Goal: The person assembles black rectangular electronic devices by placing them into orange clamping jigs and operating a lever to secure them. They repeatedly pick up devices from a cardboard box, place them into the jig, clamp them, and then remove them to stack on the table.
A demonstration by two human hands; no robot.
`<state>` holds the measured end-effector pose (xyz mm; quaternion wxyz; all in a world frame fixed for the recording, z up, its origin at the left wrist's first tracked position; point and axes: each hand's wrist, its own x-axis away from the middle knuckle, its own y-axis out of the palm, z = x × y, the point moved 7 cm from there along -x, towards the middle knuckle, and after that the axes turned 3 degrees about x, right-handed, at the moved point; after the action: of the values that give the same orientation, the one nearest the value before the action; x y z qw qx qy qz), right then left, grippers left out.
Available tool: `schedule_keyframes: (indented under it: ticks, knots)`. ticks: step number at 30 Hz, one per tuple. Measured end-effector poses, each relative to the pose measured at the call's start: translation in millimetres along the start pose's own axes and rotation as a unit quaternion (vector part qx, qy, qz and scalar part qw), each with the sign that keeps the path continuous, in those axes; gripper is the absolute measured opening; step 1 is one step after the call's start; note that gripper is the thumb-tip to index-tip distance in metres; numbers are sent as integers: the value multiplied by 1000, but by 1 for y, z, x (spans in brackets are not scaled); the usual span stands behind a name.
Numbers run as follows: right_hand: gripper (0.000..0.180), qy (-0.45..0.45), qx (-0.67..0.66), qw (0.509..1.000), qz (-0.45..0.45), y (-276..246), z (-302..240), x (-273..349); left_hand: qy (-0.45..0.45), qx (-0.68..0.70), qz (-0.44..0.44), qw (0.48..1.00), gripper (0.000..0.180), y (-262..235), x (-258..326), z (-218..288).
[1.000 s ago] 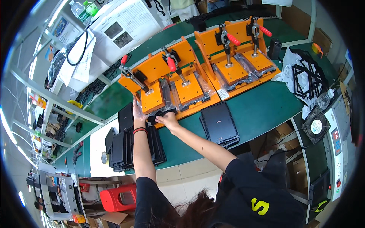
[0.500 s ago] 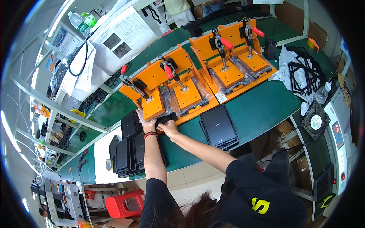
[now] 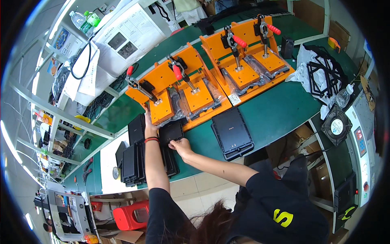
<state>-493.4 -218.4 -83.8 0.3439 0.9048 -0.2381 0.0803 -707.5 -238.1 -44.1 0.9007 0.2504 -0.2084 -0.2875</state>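
My right hand is closed on the near edge of a flat black panel, its thumb and fingers pinching the corner. The panel lies tilted just in front of the leftmost orange clamping plate. Alongside that plate's left edge reaches my left hand, with its fingers mostly hidden there. Clear plastic film shows between the two left plates. Below my hands, black rectangular housings are stacked at the bench edge, and another black housing lies to the right.
Orange fixtures with red-handled toggle clamps line the green bench. At the right are black frames on white plastic, a round fan and a clear bottle. A red stool stands below.
The black panel has come out toward me from under the left plate, with my right hand moving nearer along with it. My left hand has shifted left and up beside the plate.
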Motion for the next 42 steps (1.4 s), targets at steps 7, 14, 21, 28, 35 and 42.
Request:
schedule_keyframes:
  ticks: [7,14,21,28,35,42]
  knots:
    - [15,-10,-23,997,-68,-25,4,79,-38,-189,31,981,80,24,11,27]
    - [14,13,8,992,-122,-45,-5,124,77,-496,124,856,84,-38,9,82]
    - [14,19,56,983,-172,-88,-37,167,554,-661,278,423,31,153,100,177]
    - [18,-39,91,986,-133,-116,-67,187,280,-127,13,952,83,190,24,198]
    - [22,-71,168,976,-117,-158,-116,200,227,-523,-235,787,55,214,65,141]
    - [17,-98,112,988,-47,-180,-141,205,423,-867,-87,249,30,242,97,84]
